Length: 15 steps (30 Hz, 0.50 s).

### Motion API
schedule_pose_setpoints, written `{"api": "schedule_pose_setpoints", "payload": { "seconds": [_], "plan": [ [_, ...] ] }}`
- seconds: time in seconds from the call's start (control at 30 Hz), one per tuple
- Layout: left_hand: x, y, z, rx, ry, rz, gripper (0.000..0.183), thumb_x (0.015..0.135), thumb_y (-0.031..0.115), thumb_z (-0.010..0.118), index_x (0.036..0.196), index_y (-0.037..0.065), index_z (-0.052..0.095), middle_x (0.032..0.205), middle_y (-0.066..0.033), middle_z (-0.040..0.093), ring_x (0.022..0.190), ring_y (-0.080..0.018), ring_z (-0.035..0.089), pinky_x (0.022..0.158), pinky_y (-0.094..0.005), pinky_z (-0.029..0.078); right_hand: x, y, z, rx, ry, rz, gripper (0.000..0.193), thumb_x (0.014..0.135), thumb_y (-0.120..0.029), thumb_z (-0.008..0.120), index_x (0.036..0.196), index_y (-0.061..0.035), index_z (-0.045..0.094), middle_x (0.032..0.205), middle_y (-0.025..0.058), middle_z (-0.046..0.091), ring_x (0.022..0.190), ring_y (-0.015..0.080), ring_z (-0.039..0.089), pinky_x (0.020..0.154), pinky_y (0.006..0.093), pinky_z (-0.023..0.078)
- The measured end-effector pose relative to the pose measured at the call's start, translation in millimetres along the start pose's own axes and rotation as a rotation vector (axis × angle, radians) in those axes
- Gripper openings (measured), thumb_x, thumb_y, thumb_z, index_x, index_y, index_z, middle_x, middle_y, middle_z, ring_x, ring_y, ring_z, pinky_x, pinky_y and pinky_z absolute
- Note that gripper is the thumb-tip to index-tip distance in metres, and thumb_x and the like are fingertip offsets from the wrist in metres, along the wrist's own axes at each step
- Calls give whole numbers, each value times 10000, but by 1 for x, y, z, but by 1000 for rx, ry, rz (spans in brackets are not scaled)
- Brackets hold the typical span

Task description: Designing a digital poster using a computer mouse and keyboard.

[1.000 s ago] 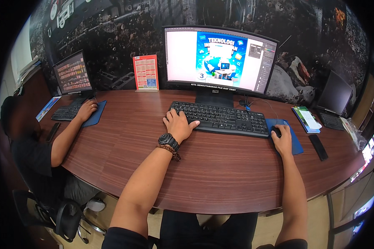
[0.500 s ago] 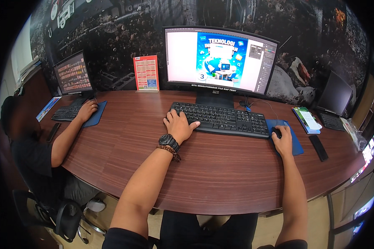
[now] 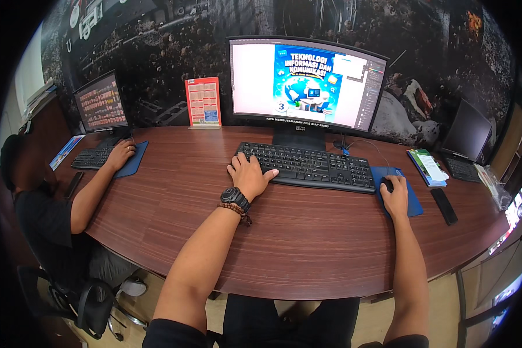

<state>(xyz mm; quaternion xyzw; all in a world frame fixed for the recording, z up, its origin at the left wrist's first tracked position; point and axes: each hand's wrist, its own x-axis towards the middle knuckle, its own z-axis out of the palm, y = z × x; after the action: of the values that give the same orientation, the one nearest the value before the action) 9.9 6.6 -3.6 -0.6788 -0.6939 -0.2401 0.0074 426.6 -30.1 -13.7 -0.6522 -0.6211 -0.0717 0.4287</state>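
My left hand (image 3: 250, 177) rests with spread fingers on the left end of a black keyboard (image 3: 307, 166), its thumb by the front edge. A black watch and a beaded bracelet circle that wrist. My right hand (image 3: 395, 199) is curled over a black computer mouse (image 3: 387, 184) on a blue mouse pad (image 3: 414, 204). Behind the keyboard stands a curved monitor (image 3: 252, 81) showing a blue cover design with a globe and a desktop computer. A white panel covers the design's upper right part.
The brown desk (image 3: 307, 243) curves around me. A red desk calendar (image 3: 203, 101) stands left of the monitor. Rightward lie a black phone (image 3: 444, 206), a booklet stack (image 3: 428, 168) and a laptop (image 3: 468, 142). At left, another person (image 3: 46, 220) uses a second computer (image 3: 101, 104).
On the screen, the white panel has shifted from the design's middle to its upper right, uncovering the title lettering. My hands stay in nearly the same places.
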Motion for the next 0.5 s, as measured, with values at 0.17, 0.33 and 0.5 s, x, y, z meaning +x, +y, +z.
{"api": "schedule_pose_setpoints", "payload": {
  "seconds": [0.17,0.33,0.5],
  "plan": [
    [0,-1,2,18,6,-1,825,876,622,642,1272,-96,553,1426,-346,355,1345,-480,314,1100,-596,256,0,2,1,2,0,-11,305,838,-168,676,1094,-3,683,1171,187,581,1086,371,599,934,434,486],
    [1,-2,4,8,16,2,823,876,620,644,1274,-95,553,1429,-345,353,1347,-480,313,1101,-597,253,0,3,2,16,5,-18,307,834,-172,679,1091,-4,683,1167,184,582,1084,370,600,934,435,487],
    [0,-2,5,13,28,7,817,876,618,645,1266,-95,559,1413,-333,369,1339,-475,318,1094,-594,259,0,0,1,-1,1,-6,310,833,-173,681,1094,-5,681,1166,184,582,1086,371,599,934,433,488]
  ]
}}
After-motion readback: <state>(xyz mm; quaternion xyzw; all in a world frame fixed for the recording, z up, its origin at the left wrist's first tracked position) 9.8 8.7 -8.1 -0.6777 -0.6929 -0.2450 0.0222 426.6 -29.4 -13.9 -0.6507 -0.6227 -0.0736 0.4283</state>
